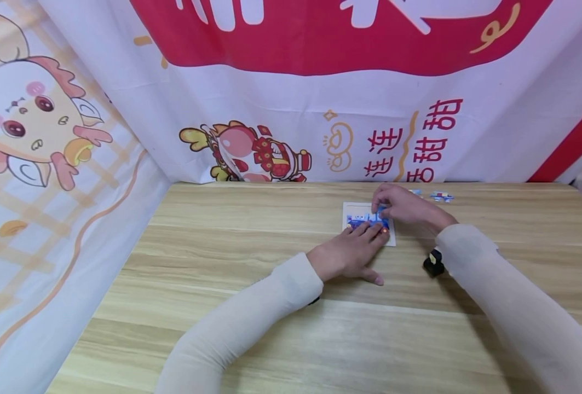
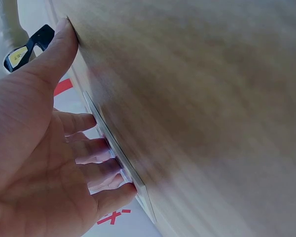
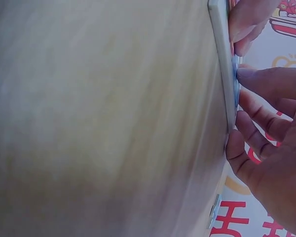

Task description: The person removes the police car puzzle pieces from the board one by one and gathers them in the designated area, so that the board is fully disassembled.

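A small jigsaw puzzle board (image 1: 392, 238) with a pale rim and a blue picture lies flat near the back of the table. My left hand (image 1: 353, 253) rests on its lower part, fingers extended across the picture and thumb spread out to the side. In the left wrist view its fingertips (image 2: 116, 197) touch the board's edge. At the board's upper right, my right hand (image 1: 403, 205) pinches a blue puzzle piece (image 1: 381, 211) against the picture. The right wrist view shows the right thumb (image 3: 266, 81) at the blue surface; the piece's outline is mostly hidden there.
Loose puzzle pieces (image 1: 441, 196) lie behind the right hand, one partly covered by it. A printed cloth (image 1: 281, 93) hangs along the table's back edge, another at the left. A black device (image 1: 433, 264) sits at the right wrist. Wooden tabletop (image 1: 212, 246) extends left and forward.
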`<state>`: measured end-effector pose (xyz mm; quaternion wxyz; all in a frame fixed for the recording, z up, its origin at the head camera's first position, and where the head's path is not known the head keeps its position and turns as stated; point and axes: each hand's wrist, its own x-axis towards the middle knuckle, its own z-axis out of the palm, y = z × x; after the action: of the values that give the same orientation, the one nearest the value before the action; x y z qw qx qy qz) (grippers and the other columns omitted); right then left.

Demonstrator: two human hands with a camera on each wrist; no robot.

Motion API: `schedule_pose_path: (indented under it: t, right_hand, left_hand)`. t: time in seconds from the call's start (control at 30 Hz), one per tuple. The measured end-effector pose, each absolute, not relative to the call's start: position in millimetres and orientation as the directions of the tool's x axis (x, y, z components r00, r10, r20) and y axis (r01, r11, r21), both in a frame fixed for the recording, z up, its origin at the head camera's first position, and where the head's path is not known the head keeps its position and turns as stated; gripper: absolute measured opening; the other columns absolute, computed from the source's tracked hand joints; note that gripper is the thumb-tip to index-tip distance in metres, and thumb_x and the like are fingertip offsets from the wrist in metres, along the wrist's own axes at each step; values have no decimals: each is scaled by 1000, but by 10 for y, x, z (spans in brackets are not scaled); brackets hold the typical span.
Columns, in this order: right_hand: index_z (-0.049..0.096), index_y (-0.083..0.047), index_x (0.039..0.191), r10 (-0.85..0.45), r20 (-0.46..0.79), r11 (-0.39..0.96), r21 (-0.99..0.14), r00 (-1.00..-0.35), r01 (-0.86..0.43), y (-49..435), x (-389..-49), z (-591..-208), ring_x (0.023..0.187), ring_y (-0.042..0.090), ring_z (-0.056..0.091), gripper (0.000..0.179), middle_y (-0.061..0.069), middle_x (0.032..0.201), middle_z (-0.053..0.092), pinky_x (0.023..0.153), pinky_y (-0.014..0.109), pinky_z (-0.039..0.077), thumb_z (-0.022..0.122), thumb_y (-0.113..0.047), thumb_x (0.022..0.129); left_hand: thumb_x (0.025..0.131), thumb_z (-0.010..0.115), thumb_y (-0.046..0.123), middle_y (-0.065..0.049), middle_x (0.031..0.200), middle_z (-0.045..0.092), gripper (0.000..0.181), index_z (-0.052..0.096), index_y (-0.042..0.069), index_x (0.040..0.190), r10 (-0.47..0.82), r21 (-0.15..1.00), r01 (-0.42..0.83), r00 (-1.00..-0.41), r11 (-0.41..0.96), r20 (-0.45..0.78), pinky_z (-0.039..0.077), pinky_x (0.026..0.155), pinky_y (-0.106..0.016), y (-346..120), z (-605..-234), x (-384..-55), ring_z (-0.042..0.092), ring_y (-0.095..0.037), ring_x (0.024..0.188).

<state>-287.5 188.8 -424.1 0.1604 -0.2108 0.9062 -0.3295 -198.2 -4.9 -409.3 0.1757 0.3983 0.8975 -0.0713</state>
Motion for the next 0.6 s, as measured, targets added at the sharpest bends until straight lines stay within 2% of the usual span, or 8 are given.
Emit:
schedule_pose_path:
  t: [0.6]
  right_hand:
    - [71, -7, 103, -451, -152, 714, -653, -880, -253, 1871, -2828, -4220, 117, 33, 57, 16, 15, 119, 60, 110, 57, 44, 64, 6, 95]
  left_hand:
    - [93, 59, 73, -6, 178, 12, 104, 14, 19, 170, 683, -4, 737, -629, 676, -372, 26, 131, -48, -40, -4085, -1975, 15, -27, 164]
